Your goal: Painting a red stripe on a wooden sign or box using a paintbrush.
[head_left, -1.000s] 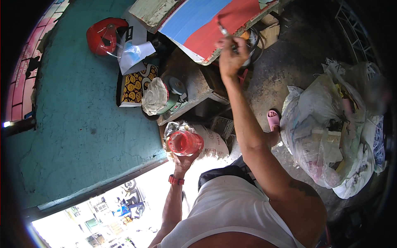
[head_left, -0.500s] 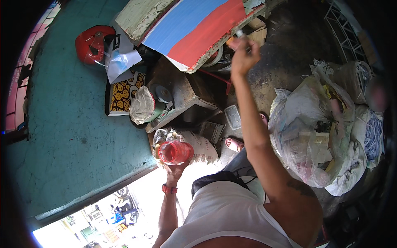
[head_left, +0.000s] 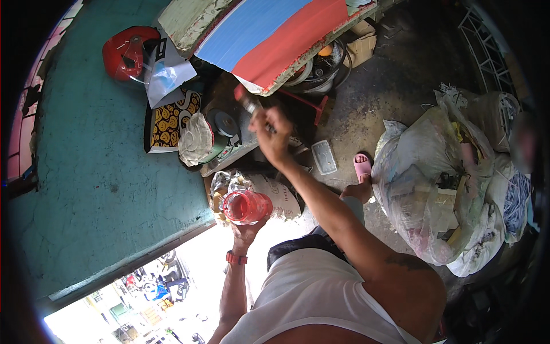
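My left hand (head_left: 247, 231) grips a clear jar (head_left: 256, 207) by its lower part; its walls are red with paint, and the open mouth is tilted toward me. In my right hand (head_left: 274, 135) is a paintbrush (head_left: 251, 105), slightly blurred, with red bristles pointing up and left and a pale metal band below them. The brush is beyond the jar and apart from it, close to the near corner of a painted board (head_left: 286, 49). That board bears a blue band and a red band, with a white patch at its lower corner.
A red helmet (head_left: 123, 53) hangs at the teal wall (head_left: 103, 172). Below it are a smiley-patterned box (head_left: 172, 129) and a worn wooden cabinet (head_left: 220, 163). Large bulging plastic sacks (head_left: 427, 172) stand on the right. A plastic lid (head_left: 324, 157) lies on the floor near my pink sandal (head_left: 362, 166).
My right hand has swung left and nearer with the paintbrush, from the board's far right edge to its lower corner. The jar has barely moved. My foot has shifted.
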Motion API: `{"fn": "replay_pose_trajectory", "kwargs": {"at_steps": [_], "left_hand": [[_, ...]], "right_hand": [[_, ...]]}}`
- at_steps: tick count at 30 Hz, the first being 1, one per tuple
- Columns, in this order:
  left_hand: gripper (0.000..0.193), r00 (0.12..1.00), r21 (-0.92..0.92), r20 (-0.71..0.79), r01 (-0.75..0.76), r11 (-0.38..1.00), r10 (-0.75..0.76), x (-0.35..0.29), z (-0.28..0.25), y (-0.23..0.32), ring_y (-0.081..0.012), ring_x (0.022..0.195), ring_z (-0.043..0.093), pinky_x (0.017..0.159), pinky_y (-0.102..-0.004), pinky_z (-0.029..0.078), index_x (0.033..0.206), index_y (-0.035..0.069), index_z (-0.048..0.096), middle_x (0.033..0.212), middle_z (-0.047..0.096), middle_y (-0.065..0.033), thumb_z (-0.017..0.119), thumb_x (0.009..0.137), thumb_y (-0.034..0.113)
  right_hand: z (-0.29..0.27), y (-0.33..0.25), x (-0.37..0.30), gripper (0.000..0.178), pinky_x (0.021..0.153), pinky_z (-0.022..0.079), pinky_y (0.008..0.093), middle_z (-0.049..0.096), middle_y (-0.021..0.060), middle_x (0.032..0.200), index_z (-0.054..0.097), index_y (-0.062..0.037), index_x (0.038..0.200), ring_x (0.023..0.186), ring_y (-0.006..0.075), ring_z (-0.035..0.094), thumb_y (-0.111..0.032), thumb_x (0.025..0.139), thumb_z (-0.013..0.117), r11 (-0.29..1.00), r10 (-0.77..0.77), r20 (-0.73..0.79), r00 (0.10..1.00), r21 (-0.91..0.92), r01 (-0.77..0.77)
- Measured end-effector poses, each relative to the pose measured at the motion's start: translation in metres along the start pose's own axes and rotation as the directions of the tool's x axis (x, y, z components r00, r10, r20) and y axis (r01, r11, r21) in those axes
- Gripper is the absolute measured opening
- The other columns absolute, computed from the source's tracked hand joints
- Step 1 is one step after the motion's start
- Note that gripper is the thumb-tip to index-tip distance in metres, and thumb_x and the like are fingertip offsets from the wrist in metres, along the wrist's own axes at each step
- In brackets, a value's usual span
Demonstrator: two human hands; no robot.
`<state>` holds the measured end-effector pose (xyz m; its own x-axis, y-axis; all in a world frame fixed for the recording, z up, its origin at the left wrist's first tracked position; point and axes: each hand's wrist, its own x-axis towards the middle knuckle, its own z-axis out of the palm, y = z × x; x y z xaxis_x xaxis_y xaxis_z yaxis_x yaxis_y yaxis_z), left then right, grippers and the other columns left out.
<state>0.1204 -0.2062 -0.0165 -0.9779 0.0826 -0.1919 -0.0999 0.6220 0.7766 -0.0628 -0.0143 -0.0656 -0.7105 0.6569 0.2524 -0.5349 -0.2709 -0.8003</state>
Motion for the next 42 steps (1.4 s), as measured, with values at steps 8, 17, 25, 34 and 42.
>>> {"fn": "replay_pose_trajectory", "kwargs": {"at_steps": [8,17,25,34,42], "left_hand": [[0.078,0.998,-0.042,-0.018,0.060,0.997,-0.061,-0.010,-0.009,-0.019,-0.0228,0.111,0.059,0.094,-0.0381,0.051,0.129,0.004,0.049,0.124,0.059,-0.0101,0.092,0.064,0.017],[0.080,0.998,-0.047,-0.057,-0.017,0.999,0.015,-0.002,-0.011,-0.010,-0.0232,0.111,0.060,0.096,-0.0377,0.051,0.130,0.005,0.049,0.124,0.059,-0.0105,0.092,0.064,0.019],[0.093,0.969,-0.088,-0.215,-0.143,0.986,0.122,-0.006,-0.004,-0.005,-0.0273,0.114,0.058,0.099,-0.0389,0.047,0.136,0.004,0.042,0.125,0.057,-0.0143,0.089,0.059,0.025],[0.086,0.833,-0.096,-0.518,-0.284,0.954,0.196,0.001,0.006,0.027,-0.0350,0.118,0.056,0.097,-0.0435,0.048,0.136,0.004,0.042,0.122,0.055,-0.0172,0.085,0.065,0.026],[0.082,0.780,-0.022,-0.600,-0.239,0.971,0.178,0.003,-0.013,0.067,-0.0299,0.115,0.062,0.094,-0.0410,0.052,0.133,0.004,0.043,0.124,0.061,-0.0175,0.089,0.068,0.025]], "right_hand": [[-0.054,-0.022,0.106,0.009,0.061,0.058,0.0316,0.065,0.0123,0.077,0.053,0.0031,0.089,0.063,0.0176,0.065,-0.003,0.093,0.059,0.990,-0.130,-0.332,0.934,0.002,0.138],[0.016,-0.011,0.012,0.010,0.060,0.055,0.0270,0.064,0.0102,0.078,0.057,0.0021,0.091,0.066,0.0151,0.066,-0.006,0.093,0.061,0.982,0.134,-0.136,0.982,0.153,-0.113],[-0.016,-0.103,-0.039,0.017,0.064,0.057,0.0288,0.067,0.0111,0.084,0.063,0.0035,0.102,0.067,0.0137,0.063,-0.011,0.093,0.066,0.940,0.304,0.408,0.861,-0.276,-0.201],[-0.020,-0.233,0.062,0.019,0.066,0.053,0.0286,0.063,0.0127,0.085,0.061,0.0078,0.108,0.069,0.0164,0.061,-0.004,0.094,0.059,0.933,0.290,0.786,0.546,-0.358,0.020],[0.046,-0.285,0.058,0.013,0.058,0.049,0.0250,0.066,0.0073,0.083,0.065,-0.0021,0.093,0.064,0.0115,0.063,0.003,0.083,0.070,0.956,0.096,0.983,0.159,-0.135,0.259]]}}
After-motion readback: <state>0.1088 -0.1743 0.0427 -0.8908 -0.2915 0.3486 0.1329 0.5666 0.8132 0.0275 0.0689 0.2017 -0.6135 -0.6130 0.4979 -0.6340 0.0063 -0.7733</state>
